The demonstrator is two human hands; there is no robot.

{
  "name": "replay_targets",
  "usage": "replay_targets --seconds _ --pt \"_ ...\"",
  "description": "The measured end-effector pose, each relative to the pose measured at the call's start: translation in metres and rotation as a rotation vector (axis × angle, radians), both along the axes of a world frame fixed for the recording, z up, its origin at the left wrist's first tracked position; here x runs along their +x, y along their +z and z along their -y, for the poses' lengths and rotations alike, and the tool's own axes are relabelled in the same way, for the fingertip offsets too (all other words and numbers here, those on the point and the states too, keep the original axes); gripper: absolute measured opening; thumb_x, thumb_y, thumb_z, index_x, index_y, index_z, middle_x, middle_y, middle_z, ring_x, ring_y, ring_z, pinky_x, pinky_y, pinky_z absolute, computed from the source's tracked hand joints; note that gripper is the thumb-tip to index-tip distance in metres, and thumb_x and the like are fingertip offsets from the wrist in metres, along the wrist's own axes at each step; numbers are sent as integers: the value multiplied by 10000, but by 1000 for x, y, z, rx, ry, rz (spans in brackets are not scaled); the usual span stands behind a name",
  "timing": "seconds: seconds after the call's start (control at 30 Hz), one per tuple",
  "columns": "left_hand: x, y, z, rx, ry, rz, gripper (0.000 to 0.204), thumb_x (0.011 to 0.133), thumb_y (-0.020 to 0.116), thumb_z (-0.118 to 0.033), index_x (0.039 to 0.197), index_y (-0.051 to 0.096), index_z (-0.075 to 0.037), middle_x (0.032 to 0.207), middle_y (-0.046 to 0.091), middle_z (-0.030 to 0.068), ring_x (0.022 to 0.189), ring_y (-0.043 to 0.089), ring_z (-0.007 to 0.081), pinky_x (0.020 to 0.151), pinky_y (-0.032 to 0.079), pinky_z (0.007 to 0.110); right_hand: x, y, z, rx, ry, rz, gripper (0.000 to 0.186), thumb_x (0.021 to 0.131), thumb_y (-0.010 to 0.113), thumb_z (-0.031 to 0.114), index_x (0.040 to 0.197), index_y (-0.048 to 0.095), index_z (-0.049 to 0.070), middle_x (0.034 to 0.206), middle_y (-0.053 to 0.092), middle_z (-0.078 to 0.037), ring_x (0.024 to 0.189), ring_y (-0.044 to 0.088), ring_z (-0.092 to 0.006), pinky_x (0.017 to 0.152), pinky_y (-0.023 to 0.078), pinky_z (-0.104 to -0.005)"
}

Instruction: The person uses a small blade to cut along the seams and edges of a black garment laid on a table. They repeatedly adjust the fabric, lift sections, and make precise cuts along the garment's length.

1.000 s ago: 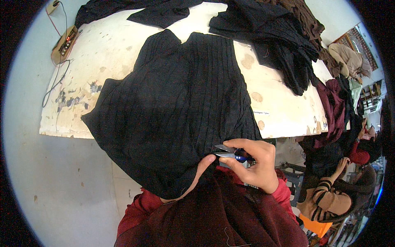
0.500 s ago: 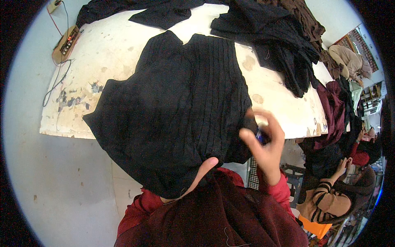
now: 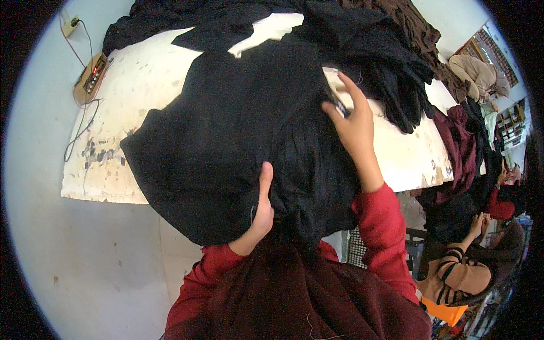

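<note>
A black garment (image 3: 226, 124) spreads from the table's near edge towards its far side, with its near part bunched in loose folds. My left hand (image 3: 261, 215) grips it near the bottom edge; the thumb lies on top and the fingers are hidden under the cloth. Beside the garment's right edge is my right hand (image 3: 356, 127), thumb and forefinger curved apart. In its palm sits a small blue tool (image 3: 341, 107) with a slim shiny part, mostly covered by the fingers, so its exact kind is unclear.
The white stained table (image 3: 107, 164) carries more black cloth (image 3: 391, 73) and brown cloth (image 3: 416, 25) at the far right. Maroon cloth (image 3: 456, 141) hangs by the right edge. A power strip (image 3: 90, 79) with a cable is at far left. A co-worker's striped sleeve (image 3: 462, 272) shows at right.
The pleated face of the garment is no longer in view; plain cloth covers it. Both hands have moved farther up over the table, the right one along the garment's right edge.
</note>
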State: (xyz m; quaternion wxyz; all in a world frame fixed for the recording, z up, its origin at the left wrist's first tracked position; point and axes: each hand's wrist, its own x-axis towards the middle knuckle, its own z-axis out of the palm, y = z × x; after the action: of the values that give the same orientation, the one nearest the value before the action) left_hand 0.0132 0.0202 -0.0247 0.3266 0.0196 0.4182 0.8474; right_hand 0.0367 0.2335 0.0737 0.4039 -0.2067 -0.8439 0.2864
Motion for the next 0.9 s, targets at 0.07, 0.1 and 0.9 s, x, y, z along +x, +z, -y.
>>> replay_targets --seconds 0.07,0.1,0.9 --pt "0 0 -2 -102 3 -160 619 957 567 -372 1421 369 -14 1442 425 99 1302 421 243 1107 302 373 25 -3 14 -287 43 -59 426 798 739 73 1200 606 28 986 646 -47 924 597 -137 839 482 -287" --pt "1 8 2 -226 38 -276 628 945 591 -357 1402 381 19 1437 429 133 1300 422 275 1110 282 383 37 -4 26 -395 176 -133 381 799 741 77 1155 624 4 971 634 -33 937 579 -114 863 463 -274" --pt "-1 20 18 -532 55 -655 503 896 660 -270 1270 520 36 1218 599 170 1095 586 292 976 444 393 74 -15 77 -653 289 -65 319 842 722 108 1142 650 24 995 630 -44 893 594 -110 803 457 -227"
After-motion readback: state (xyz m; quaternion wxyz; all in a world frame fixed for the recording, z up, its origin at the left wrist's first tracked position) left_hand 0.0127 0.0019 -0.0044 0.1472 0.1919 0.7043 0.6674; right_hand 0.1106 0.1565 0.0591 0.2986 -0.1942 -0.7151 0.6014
